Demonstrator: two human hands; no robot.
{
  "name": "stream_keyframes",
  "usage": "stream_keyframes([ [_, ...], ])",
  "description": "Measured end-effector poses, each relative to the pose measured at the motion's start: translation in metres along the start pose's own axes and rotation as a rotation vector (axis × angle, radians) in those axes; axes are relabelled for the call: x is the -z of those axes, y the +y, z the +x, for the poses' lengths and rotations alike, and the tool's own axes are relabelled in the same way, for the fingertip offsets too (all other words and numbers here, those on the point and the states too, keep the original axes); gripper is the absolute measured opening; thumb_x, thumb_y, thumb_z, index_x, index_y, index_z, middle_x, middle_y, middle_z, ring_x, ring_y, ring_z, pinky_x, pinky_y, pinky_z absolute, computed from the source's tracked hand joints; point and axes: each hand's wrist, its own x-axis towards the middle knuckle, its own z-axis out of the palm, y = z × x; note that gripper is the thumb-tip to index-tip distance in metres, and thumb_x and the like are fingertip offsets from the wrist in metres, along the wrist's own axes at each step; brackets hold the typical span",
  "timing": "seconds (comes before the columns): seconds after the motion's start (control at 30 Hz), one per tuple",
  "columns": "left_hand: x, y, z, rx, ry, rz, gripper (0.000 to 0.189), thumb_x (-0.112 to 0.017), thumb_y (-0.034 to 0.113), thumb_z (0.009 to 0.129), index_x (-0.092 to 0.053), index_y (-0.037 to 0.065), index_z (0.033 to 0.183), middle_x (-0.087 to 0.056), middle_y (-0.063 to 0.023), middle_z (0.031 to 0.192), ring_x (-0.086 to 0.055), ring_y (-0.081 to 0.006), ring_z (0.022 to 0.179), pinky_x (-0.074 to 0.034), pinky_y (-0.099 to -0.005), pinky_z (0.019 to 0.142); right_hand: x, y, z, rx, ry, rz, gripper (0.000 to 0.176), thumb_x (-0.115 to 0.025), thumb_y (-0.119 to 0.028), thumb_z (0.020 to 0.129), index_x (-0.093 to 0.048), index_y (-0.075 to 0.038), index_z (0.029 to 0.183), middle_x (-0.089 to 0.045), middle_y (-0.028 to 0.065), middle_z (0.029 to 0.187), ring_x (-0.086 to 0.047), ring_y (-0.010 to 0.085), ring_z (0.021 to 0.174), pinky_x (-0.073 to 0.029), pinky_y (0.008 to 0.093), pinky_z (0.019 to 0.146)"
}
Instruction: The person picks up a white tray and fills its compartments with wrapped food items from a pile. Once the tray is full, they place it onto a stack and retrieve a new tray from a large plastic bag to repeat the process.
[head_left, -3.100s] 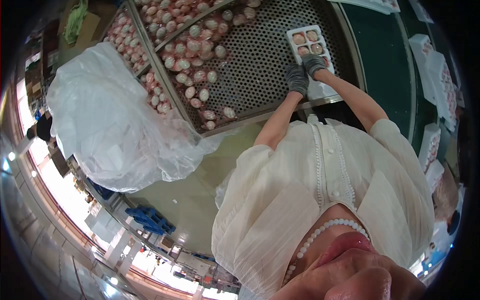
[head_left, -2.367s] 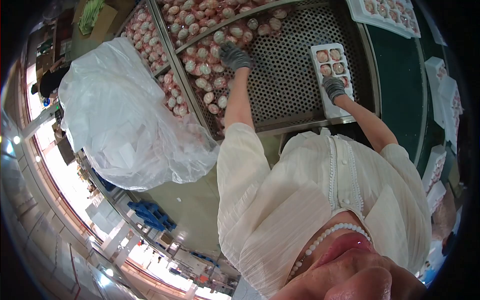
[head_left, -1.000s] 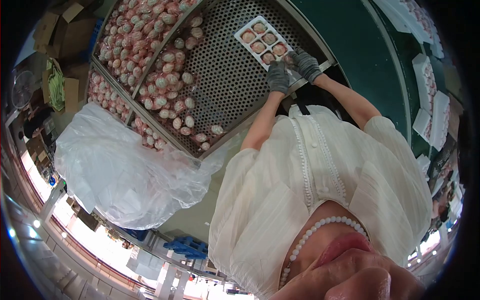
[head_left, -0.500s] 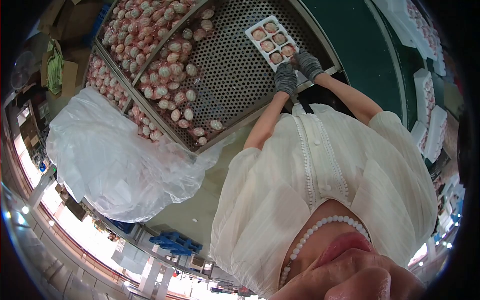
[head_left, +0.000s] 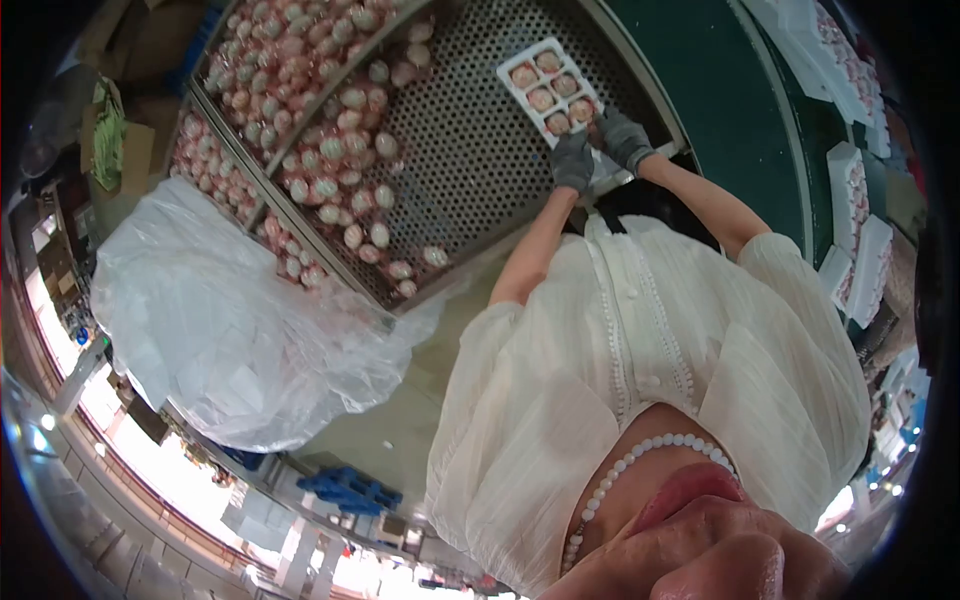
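A white compartment tray point(head_left: 511, 88) lies tilted over the perforated metal surface point(head_left: 450, 150). Several pale, round, pinkish-wrapped pieces point(head_left: 541, 99) sit in its compartments. My left hand point(head_left: 573, 163), in a grey glove, is closed on the near end of the tray, its fingertips by the nearest piece. Also gloved in grey, my right hand point(head_left: 624, 140) holds the tray's near right corner with bent fingers. Both thumbs are hard to make out. Left of the tray, more wrapped egg-like pieces point(head_left: 345, 150) are heaped on the same surface.
Metal dividers point(head_left: 300, 225) separate the heaps at the left. A green belt point(head_left: 720, 120) runs along the right, with filled white trays point(head_left: 868, 265) beyond it. A large clear plastic bag point(head_left: 230, 320) bulges at the lower left. Farther back lies a blue pallet point(head_left: 350, 488).
The tray and both gloved hands have shifted slightly right and closer to me. Both hands keep their hold on its near end. The heaped pieces look the same.
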Motion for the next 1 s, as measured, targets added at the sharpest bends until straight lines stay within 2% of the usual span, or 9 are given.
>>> stream_keyframes([
  [0.03,0.000,-0.003,0.000,0.012,-0.040,0.017,0.025,-0.048,0.015,0.071,-0.054,0.003,0.093,-0.053,-0.0176,0.091,-0.049,-0.0317,0.086,-0.038,-0.0371,0.077,-0.017,0.012,0.002,0.087,0.153,0.055,0.025,-0.045,-0.030,0.074,-0.053,-0.007,0.080,-0.052,0.0200,0.080,-0.053,0.0351,0.068,-0.043,0.0421,0.059],
  [0.13,0.003,-0.002,0.008,0.039,-0.093,-0.043,0.024,-0.047,0.014,0.072,-0.054,0.002,0.091,-0.053,-0.0175,0.091,-0.049,-0.0313,0.085,-0.039,-0.0362,0.076,-0.028,0.026,0.006,0.204,0.212,0.038,0.022,-0.047,-0.025,0.070,-0.054,-0.005,0.073,-0.053,0.0185,0.074,-0.053,0.0317,0.066,-0.044,0.0402,0.055],
  [0.27,-0.001,-0.007,0.009,-0.010,-0.060,-0.007,0.023,-0.049,0.013,0.071,-0.054,0.002,0.090,-0.053,-0.0166,0.088,-0.049,-0.0306,0.085,-0.038,-0.0354,0.076,0.018,0.018,-0.013,0.276,0.095,0.052,0.016,-0.052,-0.018,0.066,-0.054,-0.005,0.073,-0.051,0.0157,0.069,-0.052,0.0303,0.066,-0.043,0.0391,0.058],
  [0.6,-0.006,-0.037,0.009,-0.001,-0.174,-0.011,0.023,-0.048,0.018,0.075,-0.054,0.003,0.091,-0.055,-0.0125,0.087,-0.051,-0.0236,0.078,-0.038,-0.0323,0.076,-0.009,0.018,-0.014,0.113,0.248,0.144,0.019,-0.054,-0.022,0.064,-0.051,-0.006,0.074,-0.047,0.0154,0.077,-0.050,0.0309,0.072,-0.042,0.0391,0.057],
  [0.73,-0.027,-0.084,0.010,0.422,-0.310,-1.194,0.027,-0.038,0.022,0.084,-0.051,0.001,0.096,-0.052,-0.0055,0.078,-0.048,-0.0164,0.069,-0.040,-0.0279,0.067,-0.013,0.025,-0.038,-0.046,0.359,0.228,0.033,-0.057,-0.026,0.063,-0.050,-0.003,0.087,-0.050,0.0172,0.078,-0.051,0.0286,0.071,-0.041,0.0370,0.064],
  [0.77,-0.013,-0.064,0.007,0.452,-0.325,-1.189,0.027,-0.038,0.022,0.084,-0.051,0.001,0.096,-0.052,-0.0055,0.078,-0.048,-0.0164,0.069,-0.040,-0.0279,0.067,-0.013,0.025,-0.050,-0.161,0.433,0.570,0.035,-0.060,-0.026,0.063,-0.051,-0.003,0.087,-0.051,0.0158,0.080,-0.051,0.0251,0.073,-0.042,0.0344,0.066],
  [0.83,0.020,0.006,0.013,0.205,-0.245,-0.297,0.023,-0.039,0.019,0.084,-0.049,0.001,0.097,-0.050,-0.0047,0.079,-0.047,-0.0134,0.067,-0.041,-0.0241,0.063,-0.003,0.019,-0.075,-0.376,0.445,1.205,0.035,-0.063,-0.025,0.065,-0.051,-0.004,0.090,-0.053,0.0096,0.080,-0.052,0.0164,0.071,-0.043,0.0308,0.064],
  [0.93,-0.005,-0.030,0.010,0.242,-0.235,-0.462,0.020,-0.041,0.010,0.080,-0.050,-0.001,0.094,-0.050,-0.0046,0.077,-0.046,-0.0115,0.065,-0.041,-0.0243,0.063,-0.037,0.029,-0.133,-0.516,0.407,1.929,0.033,-0.060,-0.028,0.069,-0.051,-0.005,0.092,-0.055,0.0032,0.076,-0.051,0.0099,0.060,-0.045,0.0297,0.054],
  [1.0,0.000,-0.021,0.008,0.306,-0.228,-0.511,0.019,-0.042,0.008,0.079,-0.050,-0.001,0.094,-0.050,-0.0043,0.079,-0.046,-0.0114,0.066,-0.041,-0.0241,0.063,-0.082,0.042,-0.166,-0.639,0.420,2.156,0.031,-0.059,-0.027,0.070,-0.052,-0.006,0.091,-0.055,0.0028,0.074,-0.049,0.0099,0.057,-0.043,0.0284,0.051],
])
